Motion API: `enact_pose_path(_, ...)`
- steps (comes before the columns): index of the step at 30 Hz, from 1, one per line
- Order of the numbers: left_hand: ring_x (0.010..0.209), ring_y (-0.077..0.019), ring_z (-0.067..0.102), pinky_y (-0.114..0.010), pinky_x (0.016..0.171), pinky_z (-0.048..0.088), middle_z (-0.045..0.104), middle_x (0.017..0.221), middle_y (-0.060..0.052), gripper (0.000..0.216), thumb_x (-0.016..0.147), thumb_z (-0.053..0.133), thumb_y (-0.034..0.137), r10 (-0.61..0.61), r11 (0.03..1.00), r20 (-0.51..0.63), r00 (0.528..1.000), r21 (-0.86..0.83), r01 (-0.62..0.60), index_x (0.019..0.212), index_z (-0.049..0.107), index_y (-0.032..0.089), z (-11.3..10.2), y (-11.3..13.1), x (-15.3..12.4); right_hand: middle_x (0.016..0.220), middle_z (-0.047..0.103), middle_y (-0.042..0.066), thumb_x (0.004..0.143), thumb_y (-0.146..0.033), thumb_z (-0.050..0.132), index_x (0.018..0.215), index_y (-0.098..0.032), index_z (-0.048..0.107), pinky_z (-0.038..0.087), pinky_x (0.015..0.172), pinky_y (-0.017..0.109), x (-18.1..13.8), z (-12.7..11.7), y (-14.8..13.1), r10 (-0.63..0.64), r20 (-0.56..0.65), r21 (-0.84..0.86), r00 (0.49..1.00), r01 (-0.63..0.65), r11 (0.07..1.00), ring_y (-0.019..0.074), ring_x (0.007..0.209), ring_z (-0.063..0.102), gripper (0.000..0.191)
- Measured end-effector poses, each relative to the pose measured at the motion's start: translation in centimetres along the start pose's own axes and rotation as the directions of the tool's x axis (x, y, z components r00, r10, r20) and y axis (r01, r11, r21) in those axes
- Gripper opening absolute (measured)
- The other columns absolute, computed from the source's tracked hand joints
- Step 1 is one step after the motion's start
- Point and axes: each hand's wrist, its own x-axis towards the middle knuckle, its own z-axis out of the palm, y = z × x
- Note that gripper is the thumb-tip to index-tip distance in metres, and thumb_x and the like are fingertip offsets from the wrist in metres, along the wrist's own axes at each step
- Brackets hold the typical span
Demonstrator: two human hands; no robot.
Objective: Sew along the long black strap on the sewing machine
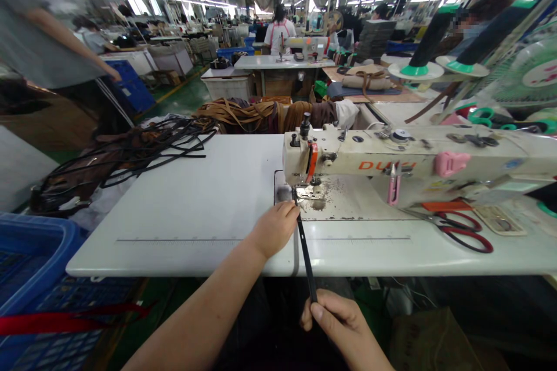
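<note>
A narrow black strap with small holes runs from the needle area of the sewing machine down over the table's front edge. My left hand is closed on the strap's upper part, close in front of the presser foot, which is partly hidden. Below the table edge, my right hand pinches the strap's lower end between thumb and fingers. The strap is drawn fairly straight between both hands.
Red-handled scissors and pink thread snips are at the right. Black straps pile at the table's left end, above a blue crate. Thread cones stand behind the machine. A person stands at the left.
</note>
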Motion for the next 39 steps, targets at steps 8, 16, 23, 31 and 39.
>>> enact_pose_path(8, 0.118, -0.0254, 0.067, -0.042, 0.109, 0.056, 0.068, 0.118, -0.012, 0.017, 0.103, 0.047, 0.013, -0.033, 0.999, 0.015, 0.999, -0.034, 0.034, 0.110, 0.062, 0.018, 0.51, -0.13, -0.32, 0.072, 0.070, 0.004, 0.103, -0.055, 0.058, 0.074, -0.019, 0.075, 0.046, 0.071, 0.029, 0.04, 0.30, 0.12, -0.016, 0.002, 0.000, 1.000, 0.016, 1.000, 0.0177, 0.073, 0.065, 0.050)
enact_pose_path(16, 0.121, -0.0261, 0.065, -0.044, 0.114, 0.053, 0.066, 0.121, -0.012, 0.020, 0.100, 0.049, 0.012, -0.085, 0.990, 0.021, 0.996, -0.110, 0.087, 0.115, 0.060, 0.019, 0.35, -0.03, 0.06, 0.072, 0.070, 0.004, 0.103, -0.056, 0.058, 0.074, -0.019, 0.075, 0.045, 0.071, 0.029, 0.21, 0.15, -0.03, -0.011, 0.004, -0.022, 1.000, 0.011, 1.000, 0.0173, 0.072, 0.064, 0.050)
enact_pose_path(23, 0.120, -0.0275, 0.066, -0.044, 0.111, 0.056, 0.066, 0.124, -0.015, 0.019, 0.100, 0.051, 0.012, -0.081, 0.994, -0.010, 0.997, -0.073, 0.080, 0.117, 0.061, 0.015, 0.55, -0.04, -0.08, 0.071, 0.067, 0.003, 0.102, -0.056, 0.060, 0.076, -0.018, 0.073, 0.046, 0.070, 0.027, 0.18, 0.14, 0.32, -0.012, 0.003, 0.005, 1.000, 0.012, 1.000, 0.0160, 0.069, 0.061, 0.047)
enact_pose_path(31, 0.119, -0.0268, 0.068, -0.043, 0.106, 0.058, 0.069, 0.117, -0.014, 0.016, 0.104, 0.048, 0.014, -0.016, 1.000, 0.017, 1.000, -0.023, 0.016, 0.106, 0.064, 0.016, 0.39, -0.09, -0.33, 0.088, 0.071, 0.007, 0.096, -0.059, 0.067, 0.077, -0.021, 0.070, 0.053, 0.081, 0.031, 0.66, 0.16, 0.35, -0.069, -0.049, -0.047, 0.996, 0.067, 0.997, 0.0227, 0.087, 0.069, 0.042)
enact_pose_path(39, 0.115, -0.0264, 0.068, -0.043, 0.105, 0.058, 0.069, 0.115, -0.013, 0.017, 0.103, 0.048, 0.012, -0.016, 1.000, 0.019, 1.000, -0.021, 0.016, 0.104, 0.064, 0.017, 0.31, 0.00, -0.17, 0.098, 0.077, 0.008, 0.096, -0.059, 0.066, 0.102, -0.023, 0.079, 0.054, 0.092, 0.036, 0.98, 0.42, 0.53, 0.047, -0.177, -0.011, 0.983, -0.049, 0.999, 0.0258, 0.097, 0.070, 0.038)
